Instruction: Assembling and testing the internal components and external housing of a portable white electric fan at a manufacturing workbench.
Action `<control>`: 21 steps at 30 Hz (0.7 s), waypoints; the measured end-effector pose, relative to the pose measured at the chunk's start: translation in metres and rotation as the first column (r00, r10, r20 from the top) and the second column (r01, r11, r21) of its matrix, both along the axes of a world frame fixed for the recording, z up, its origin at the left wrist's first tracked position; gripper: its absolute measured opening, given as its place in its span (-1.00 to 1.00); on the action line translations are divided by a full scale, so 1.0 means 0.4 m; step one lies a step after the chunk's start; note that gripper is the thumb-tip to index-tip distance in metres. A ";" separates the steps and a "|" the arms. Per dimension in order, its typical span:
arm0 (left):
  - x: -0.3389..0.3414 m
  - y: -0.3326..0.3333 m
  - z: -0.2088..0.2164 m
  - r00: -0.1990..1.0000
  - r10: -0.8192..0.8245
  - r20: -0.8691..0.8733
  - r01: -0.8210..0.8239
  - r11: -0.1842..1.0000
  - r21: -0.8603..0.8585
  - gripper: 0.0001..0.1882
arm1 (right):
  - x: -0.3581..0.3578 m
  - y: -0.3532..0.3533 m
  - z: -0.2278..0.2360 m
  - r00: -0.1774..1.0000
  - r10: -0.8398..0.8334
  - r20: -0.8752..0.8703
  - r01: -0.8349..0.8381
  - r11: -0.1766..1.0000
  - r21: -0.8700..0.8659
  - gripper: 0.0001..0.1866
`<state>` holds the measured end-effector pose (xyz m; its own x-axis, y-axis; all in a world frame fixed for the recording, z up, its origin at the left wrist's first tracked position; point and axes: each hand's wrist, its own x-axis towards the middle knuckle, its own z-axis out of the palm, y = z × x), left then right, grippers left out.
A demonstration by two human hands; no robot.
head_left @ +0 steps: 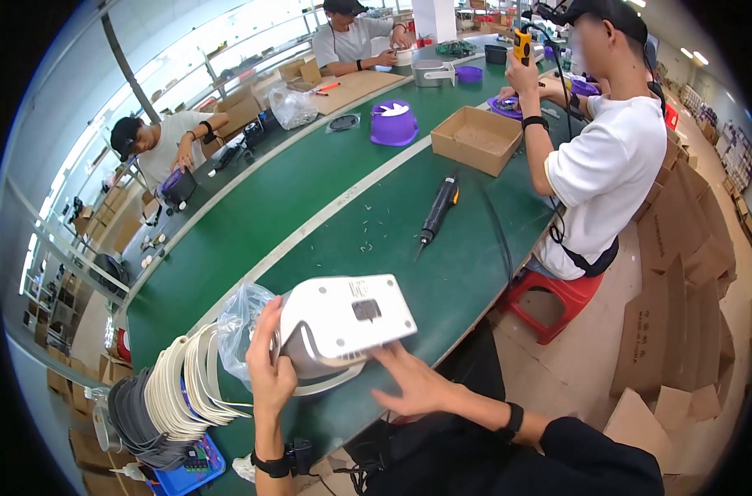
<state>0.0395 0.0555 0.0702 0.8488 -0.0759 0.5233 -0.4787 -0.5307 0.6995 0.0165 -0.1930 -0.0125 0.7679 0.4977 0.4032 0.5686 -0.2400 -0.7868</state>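
A white small appliance (349, 310) with a greyish body and a curved handle is tipped so its flat base faces up. The base has round feet at its corners, a dark square label and printing. My left hand (268, 355) grips its left side, thumb bent against the body. At the base's near edge, my right hand (415, 382) is spread, its fingertips at the edge and partly hidden, its thumb apart. Behind my left hand lies a clear plastic bag (242, 318). A black electric screwdriver (438, 213) lies on the green table beyond the appliance.
Coiled white cables (181, 384), grey cables (136, 422) and a blue tray (190, 475) sit at the left. Farther off are a cardboard box (477, 139) and a purple container (393, 124). A co-worker (611, 157) sits at right on a red stool (553, 302); others work across the table.
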 end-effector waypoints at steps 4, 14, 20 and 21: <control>-0.027 0.006 0.000 0.976 0.055 0.212 -0.097 0.976 0.194 -0.34 | -0.091 -0.100 0.248 0.998 0.068 0.018 -0.051 0.876 -0.480 -0.59; 0.081 -0.087 0.085 0.824 -0.317 0.470 0.043 0.862 0.505 -0.60 | 0.247 -0.073 0.276 0.971 0.200 0.133 -0.194 0.979 -0.056 -0.36; 0.082 -0.105 0.182 0.951 -0.207 0.229 0.001 0.745 0.668 -0.75 | 0.182 -0.028 0.206 0.997 -0.061 0.040 0.056 0.993 0.105 -0.36; 0.077 -0.103 0.208 0.974 -0.195 0.119 0.029 0.621 0.784 -0.75 | 0.176 -0.012 0.206 0.992 -0.100 0.079 0.091 0.990 0.105 -0.36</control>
<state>0.0704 0.0142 0.1535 0.7059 -0.6099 0.3603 -0.6395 -0.7674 -0.0460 0.0871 -0.1979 0.0699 0.7716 0.3770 0.5124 0.6116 -0.2182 -0.7605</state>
